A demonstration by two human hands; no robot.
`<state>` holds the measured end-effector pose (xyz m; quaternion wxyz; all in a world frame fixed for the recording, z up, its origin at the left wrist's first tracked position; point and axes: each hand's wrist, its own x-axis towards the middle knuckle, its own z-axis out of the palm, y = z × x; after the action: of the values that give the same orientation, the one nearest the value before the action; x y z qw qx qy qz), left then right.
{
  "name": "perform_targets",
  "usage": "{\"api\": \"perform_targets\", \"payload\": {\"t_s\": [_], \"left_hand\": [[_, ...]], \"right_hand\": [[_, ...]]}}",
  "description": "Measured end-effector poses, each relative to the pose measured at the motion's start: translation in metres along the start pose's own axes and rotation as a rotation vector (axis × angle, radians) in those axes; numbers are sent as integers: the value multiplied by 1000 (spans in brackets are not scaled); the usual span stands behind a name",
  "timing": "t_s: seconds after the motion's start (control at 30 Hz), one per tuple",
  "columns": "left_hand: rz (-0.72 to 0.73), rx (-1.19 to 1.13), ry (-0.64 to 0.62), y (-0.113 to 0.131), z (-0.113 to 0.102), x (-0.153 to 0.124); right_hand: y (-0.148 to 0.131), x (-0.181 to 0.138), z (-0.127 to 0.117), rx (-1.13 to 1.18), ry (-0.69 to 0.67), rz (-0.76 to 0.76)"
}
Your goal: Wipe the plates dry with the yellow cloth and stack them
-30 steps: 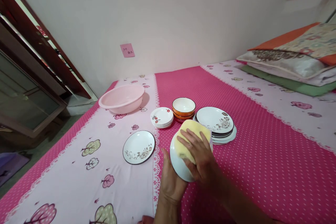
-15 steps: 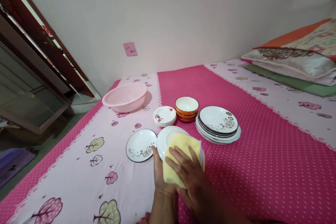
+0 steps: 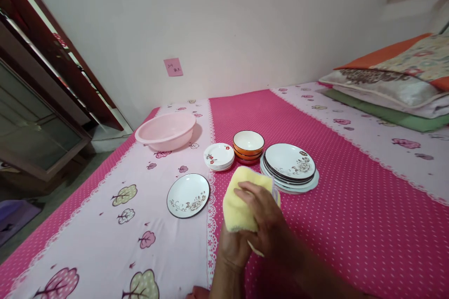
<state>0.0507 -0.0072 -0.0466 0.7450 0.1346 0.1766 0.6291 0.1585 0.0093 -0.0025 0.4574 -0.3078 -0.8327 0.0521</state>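
My right hand (image 3: 268,224) presses a yellow cloth (image 3: 240,203) against a white plate that the cloth now almost wholly hides. My left hand (image 3: 233,248) grips that plate from below, its fingers tucked behind the cloth. Both hands hover low over the pink bedspread (image 3: 351,205), just in front of the other dishes. A single white plate with a dark rim and floral print (image 3: 188,195) lies to the left of my hands.
Behind my hands stand a stack of large floral plates (image 3: 290,167), stacked orange bowls (image 3: 248,145) and a pile of small red-flowered saucers (image 3: 219,156). A pink plastic basin (image 3: 165,131) sits far left. Folded bedding (image 3: 393,84) lies at the right; a dark cabinet (image 3: 38,117) stands left.
The cloth has slid over the plate: a second ago much of the white plate showed, now the cloth covers it. My hands shifted left and back, staying together.
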Motion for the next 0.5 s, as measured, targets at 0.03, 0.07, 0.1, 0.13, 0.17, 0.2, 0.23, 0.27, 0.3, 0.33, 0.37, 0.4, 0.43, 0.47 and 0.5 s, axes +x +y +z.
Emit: {"api": "perform_targets", "payload": {"t_s": [0.03,0.07,0.1,0.13,0.17,0.2,0.23,0.27,0.3,0.33,0.37,0.4,0.43,0.47,0.5], "left_hand": [[-20,-21,-1,2,4,1],[-44,-45,-1,4,8,1],[-69,-67,-1,6,11,0],[-93,-87,-4,8,14,-1],[-113,-102,-10,10,15,-2],[-119,-108,-17,12,17,-3],[-115,-110,-24,13,17,-3],[-105,-113,-29,14,16,-3],[-94,-119,-33,15,16,-3],[-84,-126,-34,17,14,-2],[-72,-135,-29,19,13,-2],[-58,-144,-17,21,12,-2],[-44,-155,3,24,11,-2],[-27,-166,29,26,10,-2],[-6,-179,57,28,10,-2]], "right_hand": [[4,2,-3,6,31,22],[9,4,-6,6,54,42],[14,5,-8,2,71,55],[19,6,-11,-4,87,69],[24,6,-13,-13,101,84],[29,5,-14,-22,110,98],[33,3,-15,-29,116,116],[37,1,-15,-33,122,135],[40,-2,-14,-33,125,154],[42,-6,-12,-30,125,173],[43,-9,-9,-22,124,189],[42,-13,-6,-11,120,202],[40,-17,-2,1,113,208],[37,-20,2,11,104,207],[33,-23,6,16,93,204]]}}
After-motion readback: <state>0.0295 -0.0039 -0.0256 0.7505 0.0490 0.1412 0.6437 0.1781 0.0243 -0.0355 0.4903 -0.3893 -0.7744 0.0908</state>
